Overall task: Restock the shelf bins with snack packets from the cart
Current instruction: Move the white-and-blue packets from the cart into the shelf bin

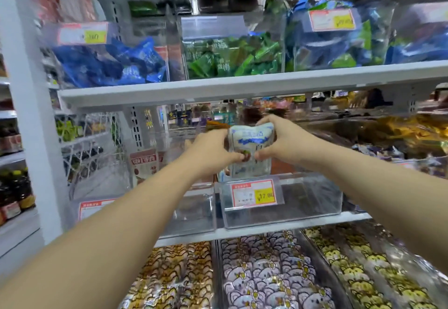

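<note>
A white and blue snack packet [251, 146] hangs upright above a clear plastic shelf bin [291, 209] on the middle shelf. My left hand [213, 150] grips its left side and my right hand [281, 140] grips its right side, thumbs meeting at the front. The packet's lower end dips just behind the bin's front wall, above an orange and yellow price tag [254, 193]. The bin looks nearly bare inside. The cart is out of view.
A second clear bin [194, 214] stands to the left. The upper shelf [242, 85] holds bins of blue and green packets. Below, bins of patterned sweets [269, 272] fill the bottom row. A white upright post [31, 114] and bottles [14, 194] are at the left.
</note>
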`<state>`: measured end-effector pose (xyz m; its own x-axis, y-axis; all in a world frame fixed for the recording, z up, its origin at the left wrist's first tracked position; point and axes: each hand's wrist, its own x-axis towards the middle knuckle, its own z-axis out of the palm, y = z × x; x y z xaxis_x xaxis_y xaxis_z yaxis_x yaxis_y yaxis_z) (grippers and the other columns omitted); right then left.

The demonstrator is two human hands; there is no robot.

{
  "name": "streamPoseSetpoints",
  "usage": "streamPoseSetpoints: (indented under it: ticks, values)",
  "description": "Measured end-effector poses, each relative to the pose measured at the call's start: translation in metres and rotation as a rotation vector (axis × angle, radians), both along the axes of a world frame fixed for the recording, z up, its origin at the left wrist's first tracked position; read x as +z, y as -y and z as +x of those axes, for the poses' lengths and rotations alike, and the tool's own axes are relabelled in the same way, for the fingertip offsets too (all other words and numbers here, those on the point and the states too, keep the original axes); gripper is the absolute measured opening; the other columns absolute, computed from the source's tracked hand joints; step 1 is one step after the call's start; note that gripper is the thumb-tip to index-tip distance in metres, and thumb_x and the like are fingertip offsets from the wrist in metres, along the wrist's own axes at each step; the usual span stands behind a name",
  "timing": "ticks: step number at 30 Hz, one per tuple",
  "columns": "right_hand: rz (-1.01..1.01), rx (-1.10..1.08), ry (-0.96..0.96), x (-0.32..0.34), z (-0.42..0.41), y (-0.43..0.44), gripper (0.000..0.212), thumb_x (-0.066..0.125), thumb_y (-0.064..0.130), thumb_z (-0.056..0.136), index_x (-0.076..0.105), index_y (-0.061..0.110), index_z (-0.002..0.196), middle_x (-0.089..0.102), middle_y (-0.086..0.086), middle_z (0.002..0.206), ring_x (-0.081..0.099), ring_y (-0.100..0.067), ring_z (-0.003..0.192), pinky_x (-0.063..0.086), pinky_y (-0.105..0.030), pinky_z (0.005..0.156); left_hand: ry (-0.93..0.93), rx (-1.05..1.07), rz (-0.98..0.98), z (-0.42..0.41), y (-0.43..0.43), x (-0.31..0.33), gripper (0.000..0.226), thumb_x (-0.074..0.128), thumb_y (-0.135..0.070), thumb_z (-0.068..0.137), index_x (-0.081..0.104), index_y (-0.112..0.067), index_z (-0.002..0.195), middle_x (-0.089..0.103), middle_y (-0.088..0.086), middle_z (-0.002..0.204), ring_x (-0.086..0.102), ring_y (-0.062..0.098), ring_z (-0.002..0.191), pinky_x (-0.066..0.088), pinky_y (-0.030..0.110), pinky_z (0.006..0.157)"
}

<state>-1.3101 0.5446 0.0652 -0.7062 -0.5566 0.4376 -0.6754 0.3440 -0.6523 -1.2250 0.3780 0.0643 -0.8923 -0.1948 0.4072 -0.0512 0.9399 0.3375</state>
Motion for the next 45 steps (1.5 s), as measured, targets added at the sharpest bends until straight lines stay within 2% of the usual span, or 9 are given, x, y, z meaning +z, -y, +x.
streamPoseSetpoints:
  ticks: [5,13,17,22,27,30,36,39,45]
  values:
    - [0.043,-0.002,0.187,-0.018,-0.045,0.030,0.056,0.087,-0.006,0.062,0.057,0.014,0.104,0.070,-0.014,0.100,0.062,-0.019,0.080,0.055,-0.041,0.074,0.092,0.124,-0.141,-0.032,0.018,-0.002,0.036,0.075,-0.059,0.072,0.056,-0.031,0.087,0.068,-0.001,0.105,0.058,0.030,0.111,0.041,0.063,0.103]
    - [0.282,0.060,0.362,-0.034,-0.071,0.057,0.042,0.080,-0.007,0.075,0.053,0.019,0.095,0.066,-0.010,0.101,0.068,-0.029,0.101,0.062,-0.044,0.081,0.284,0.049,0.005,-0.050,0.032,0.011,0.033,0.065,-0.039,0.092,0.069,-0.025,0.121,0.053,0.004,0.142,0.046,0.023,0.131,0.038,0.033,0.110]
    - [0.425,0.047,0.273,-0.032,-0.070,0.056,0.039,0.084,0.007,0.076,0.054,0.025,0.092,0.068,-0.006,0.106,0.067,-0.023,0.101,0.062,-0.041,0.081,0.242,-0.001,0.114,-0.050,0.037,0.004,0.039,0.059,-0.027,0.091,0.063,-0.027,0.131,0.050,0.002,0.146,0.043,0.024,0.137,0.037,0.040,0.114]
    - [0.417,0.062,0.295,-0.033,-0.063,0.061,0.036,0.088,0.030,0.074,0.060,0.020,0.093,0.068,-0.004,0.084,0.062,-0.019,0.066,0.054,-0.031,0.064,0.201,-0.071,0.226,-0.049,0.035,-0.001,0.012,0.052,-0.014,0.091,0.055,-0.025,0.095,0.054,0.003,0.107,0.043,0.016,0.088,0.038,0.030,0.078]
    - [0.336,0.017,0.400,-0.033,-0.067,0.069,0.046,0.091,0.024,0.071,0.064,0.009,0.105,0.074,-0.018,0.101,0.074,-0.030,0.077,0.063,-0.040,0.075,0.133,-0.017,0.312,-0.050,0.047,-0.008,0.055,0.053,-0.025,0.092,0.044,-0.033,0.146,0.029,0.005,0.156,0.054,0.005,0.092,0.038,0.018,0.064]
    - [0.336,0.007,0.428,-0.034,-0.069,0.072,0.053,0.091,0.022,0.071,0.063,0.004,0.112,0.074,-0.021,0.101,0.073,-0.030,0.076,0.063,-0.045,0.075,0.090,-0.022,0.434,-0.048,0.050,-0.011,0.063,0.054,-0.031,0.087,0.037,-0.038,0.148,0.031,0.003,0.157,0.053,0.015,0.116,0.042,0.026,0.076]
    - [0.348,-0.032,0.460,-0.035,-0.071,0.072,0.070,0.094,0.030,0.065,0.049,0.009,0.114,0.070,-0.017,0.105,0.076,-0.030,0.083,0.063,-0.047,0.076,0.031,-0.013,0.537,-0.048,0.050,-0.018,0.055,0.044,-0.026,0.097,0.036,-0.034,0.151,0.029,0.002,0.158,0.052,0.009,0.098,0.042,0.025,0.067]
    - [0.377,-0.024,0.471,-0.036,-0.076,0.070,0.085,0.097,0.039,0.057,0.051,0.010,0.123,0.070,-0.014,0.109,0.076,-0.028,0.080,0.063,-0.045,0.073,0.029,-0.012,0.493,-0.048,0.050,-0.018,0.054,0.042,-0.028,0.098,0.035,-0.034,0.151,0.025,0.002,0.161,0.050,0.012,0.109,0.041,0.026,0.071]
    - [0.443,0.019,0.480,-0.039,-0.079,0.068,0.062,0.089,0.045,0.069,0.063,0.016,0.117,0.072,-0.009,0.112,0.073,-0.029,0.097,0.060,-0.047,0.086,0.036,-0.011,0.462,-0.042,0.047,-0.018,0.052,0.044,-0.029,0.101,0.034,-0.033,0.152,0.026,0.002,0.158,0.045,-0.003,0.076,0.039,0.020,0.060]
